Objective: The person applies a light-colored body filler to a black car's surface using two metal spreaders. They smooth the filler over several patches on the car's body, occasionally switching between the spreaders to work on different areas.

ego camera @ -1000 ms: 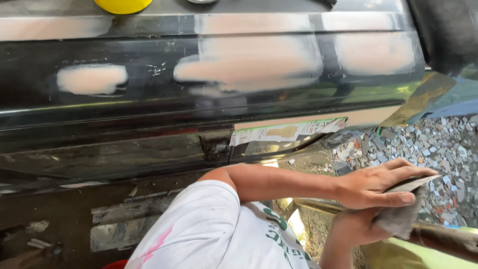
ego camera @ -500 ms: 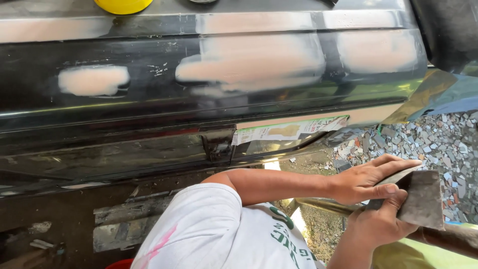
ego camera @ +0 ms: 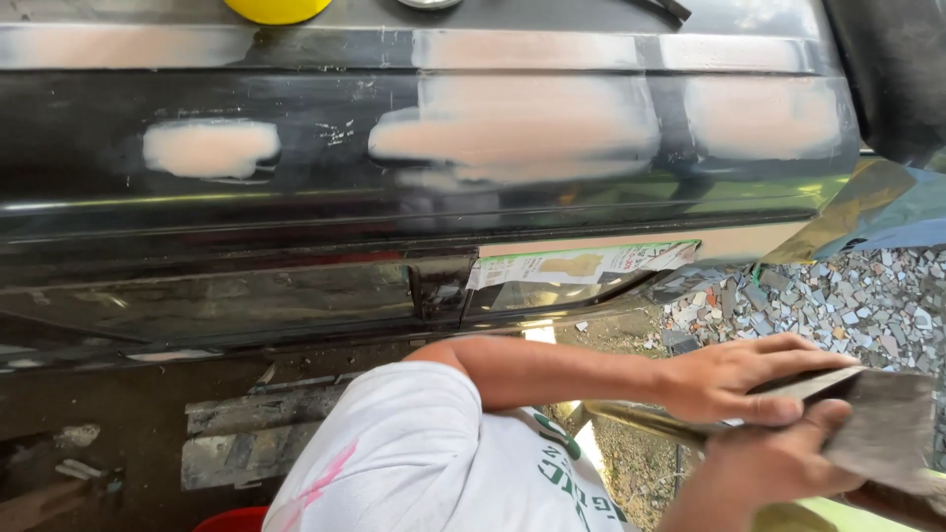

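Below the black car panel (ego camera: 296, 266), filler patches (ego camera: 512, 133) sit applied but unpainted, while both hands, left hand (ego camera: 734, 379) and right hand (ego camera: 778, 463), fingers pressed together, pinch a grey sanding sheet (ego camera: 877, 429).

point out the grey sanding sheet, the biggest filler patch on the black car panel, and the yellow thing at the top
grey sanding sheet (ego camera: 882, 429), head view, its flat middle
biggest filler patch (ego camera: 522, 128), head view, its centre
yellow thing (ego camera: 278, 9), head view, its lower edge

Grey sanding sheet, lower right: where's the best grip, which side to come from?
Probably the near left edge of the grey sanding sheet, coming from the left. It lies nearly flat, thin and floppy, so a pinch across its faces suits: the left hand lies fingers-flat on top, the right hand pinches from below. The far right corner runs out of frame.
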